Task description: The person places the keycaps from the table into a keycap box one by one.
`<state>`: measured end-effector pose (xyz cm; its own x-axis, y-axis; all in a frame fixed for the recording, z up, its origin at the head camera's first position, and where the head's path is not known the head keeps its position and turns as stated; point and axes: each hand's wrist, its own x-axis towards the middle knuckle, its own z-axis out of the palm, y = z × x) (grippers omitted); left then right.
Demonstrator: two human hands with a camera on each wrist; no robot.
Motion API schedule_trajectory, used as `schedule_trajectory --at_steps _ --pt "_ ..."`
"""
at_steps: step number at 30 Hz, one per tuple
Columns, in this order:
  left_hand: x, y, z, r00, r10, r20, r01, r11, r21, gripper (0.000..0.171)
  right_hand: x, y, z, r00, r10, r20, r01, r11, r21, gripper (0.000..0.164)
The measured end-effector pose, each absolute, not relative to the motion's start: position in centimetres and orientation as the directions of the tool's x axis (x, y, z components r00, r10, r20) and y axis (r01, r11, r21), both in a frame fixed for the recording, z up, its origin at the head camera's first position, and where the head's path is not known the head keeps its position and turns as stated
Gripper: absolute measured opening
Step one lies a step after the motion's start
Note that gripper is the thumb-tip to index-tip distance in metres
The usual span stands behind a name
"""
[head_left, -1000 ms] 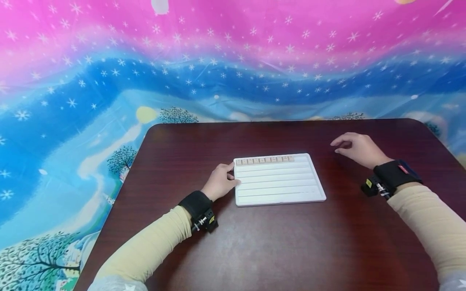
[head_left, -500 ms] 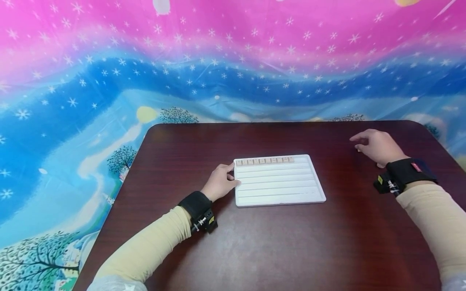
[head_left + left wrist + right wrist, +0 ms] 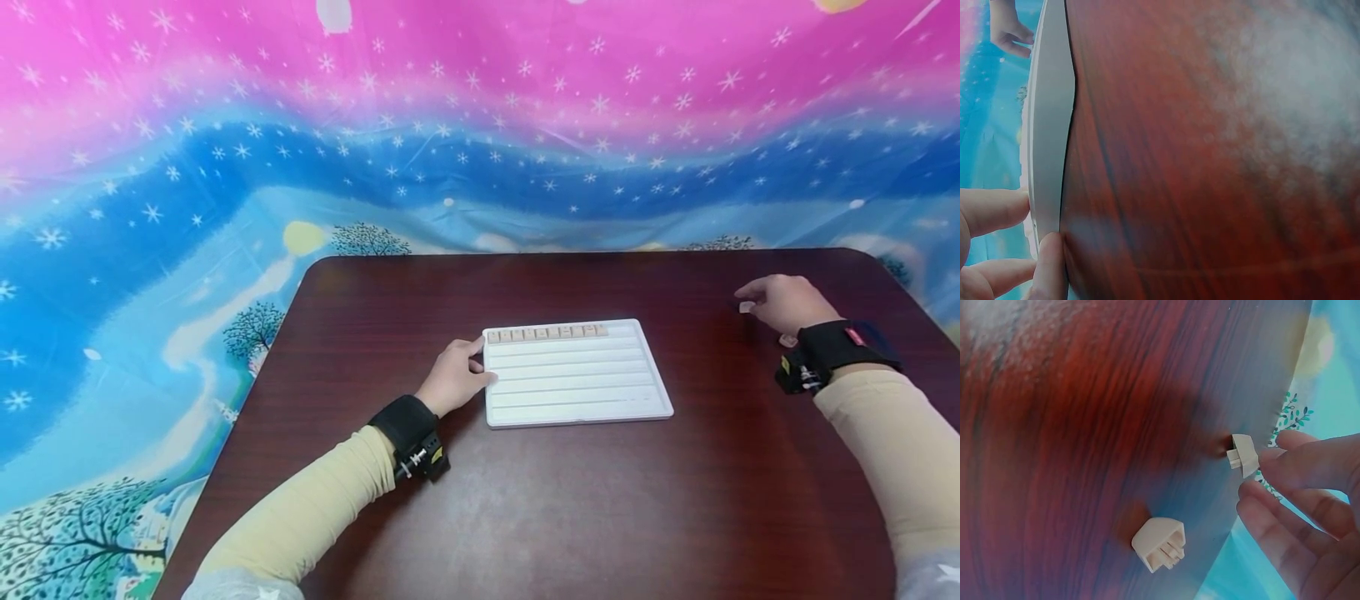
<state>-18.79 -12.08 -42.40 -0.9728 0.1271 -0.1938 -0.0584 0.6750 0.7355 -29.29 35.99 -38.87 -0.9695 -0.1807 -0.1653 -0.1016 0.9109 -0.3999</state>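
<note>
A white ridged tray (image 3: 577,379) lies mid-table, with a row of several beige keycaps (image 3: 547,332) along its far groove. My left hand (image 3: 452,377) grips the tray's left edge; thumb and fingers press its side in the left wrist view. At the far right, my right hand (image 3: 791,304) reaches down over a loose keycap (image 3: 1244,454), fingertips right at its side. The fingers are loosely bent around the space beside it. Another loose keycap (image 3: 1160,542) lies nearer the wrist, its hollow underside and stem showing.
The dark red-brown table (image 3: 517,508) has a rounded far edge close beyond the right hand. A printed pink and blue cloth (image 3: 480,125) hangs behind it. Each wrist carries a black strap (image 3: 847,346) with a small camera.
My right hand has moved right and lowered to the loose keycap, and both loose keycaps now show. The left hand and the tray stay put.
</note>
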Motion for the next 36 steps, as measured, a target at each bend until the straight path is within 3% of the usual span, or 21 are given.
schedule_trajectory --at_steps 17,29,36 --pt "-18.8 -12.2 -42.2 -0.975 0.128 -0.181 -0.051 0.664 0.746 0.071 -29.9 35.9 -39.3 -0.965 -0.194 -0.178 -0.109 0.909 -0.402 0.034" --pt "-18.6 -12.2 -42.4 -0.974 0.131 -0.187 -0.058 0.651 0.757 0.071 -29.4 36.0 -39.5 -0.967 -0.194 -0.165 -0.118 0.916 -0.384 0.021" --pt "-18.6 -12.2 -42.3 -0.975 0.124 -0.184 -0.058 0.657 0.752 0.071 -28.5 36.2 -39.5 -0.975 -0.173 -0.139 -0.096 0.894 -0.438 0.027"
